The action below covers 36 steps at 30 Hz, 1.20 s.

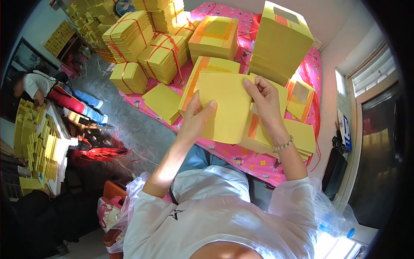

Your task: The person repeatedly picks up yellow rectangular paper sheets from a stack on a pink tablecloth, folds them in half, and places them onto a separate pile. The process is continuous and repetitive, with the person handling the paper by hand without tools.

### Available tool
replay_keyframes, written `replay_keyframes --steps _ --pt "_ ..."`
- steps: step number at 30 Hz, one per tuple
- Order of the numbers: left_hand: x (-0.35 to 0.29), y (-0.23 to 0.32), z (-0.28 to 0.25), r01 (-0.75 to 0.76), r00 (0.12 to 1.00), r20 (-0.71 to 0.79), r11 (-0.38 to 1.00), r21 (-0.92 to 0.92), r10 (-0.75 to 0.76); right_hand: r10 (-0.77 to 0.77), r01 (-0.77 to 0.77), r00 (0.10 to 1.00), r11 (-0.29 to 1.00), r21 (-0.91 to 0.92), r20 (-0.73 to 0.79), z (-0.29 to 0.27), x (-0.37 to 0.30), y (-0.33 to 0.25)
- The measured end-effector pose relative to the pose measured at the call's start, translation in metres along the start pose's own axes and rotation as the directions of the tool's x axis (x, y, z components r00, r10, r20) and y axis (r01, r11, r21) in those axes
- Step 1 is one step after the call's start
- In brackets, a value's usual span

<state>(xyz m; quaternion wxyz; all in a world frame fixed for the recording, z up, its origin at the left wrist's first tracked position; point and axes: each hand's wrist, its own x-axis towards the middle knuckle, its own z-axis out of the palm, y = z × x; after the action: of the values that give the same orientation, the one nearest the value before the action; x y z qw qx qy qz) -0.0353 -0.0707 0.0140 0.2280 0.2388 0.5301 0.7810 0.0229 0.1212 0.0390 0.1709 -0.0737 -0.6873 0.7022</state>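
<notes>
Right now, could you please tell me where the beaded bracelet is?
In the head view, the beaded bracelet is right of centre, worn just behind the right hand, which pinches the yellow sheet near its upper right corner.

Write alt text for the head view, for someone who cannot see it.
The person's left hand and right hand hold a flat yellow sheet above a pink patterned cloth bearing yellow stacks, some tied with red string. At left, another person is beside a table of yellow pieces.

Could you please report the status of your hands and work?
Left hand gripping yellow sheet, left edge; right hand pinching upper right corner. Yellow stacks below, on pink cloth. Nothing visibly blocking either hand.
</notes>
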Motion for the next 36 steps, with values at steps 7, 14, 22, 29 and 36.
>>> replay_keyframes --steps 7,14,22,29,36 --pt "-0.004 0.004 -0.008 0.056 0.998 -0.009 0.997 -0.062 -0.056 0.140 -0.139 0.988 0.990 -0.031 0.066 0.013 -0.011 -0.017" --pt "-0.003 0.006 -0.019 0.109 0.994 -0.003 0.991 -0.079 -0.110 0.220 -0.159 0.960 0.937 -0.310 0.173 0.010 -0.021 0.000" --pt "0.001 0.005 -0.024 0.100 0.995 -0.015 0.993 -0.056 -0.101 0.261 -0.187 0.935 0.938 -0.291 0.239 0.018 -0.025 -0.004" --pt "0.004 0.002 -0.027 0.078 0.994 -0.073 0.995 -0.063 -0.083 0.340 -0.224 0.897 0.901 -0.372 0.282 0.015 -0.022 0.003" --pt "-0.001 0.006 -0.030 0.054 0.987 -0.147 0.997 -0.056 -0.062 0.371 -0.265 0.862 0.910 -0.318 0.345 0.018 -0.027 0.003"
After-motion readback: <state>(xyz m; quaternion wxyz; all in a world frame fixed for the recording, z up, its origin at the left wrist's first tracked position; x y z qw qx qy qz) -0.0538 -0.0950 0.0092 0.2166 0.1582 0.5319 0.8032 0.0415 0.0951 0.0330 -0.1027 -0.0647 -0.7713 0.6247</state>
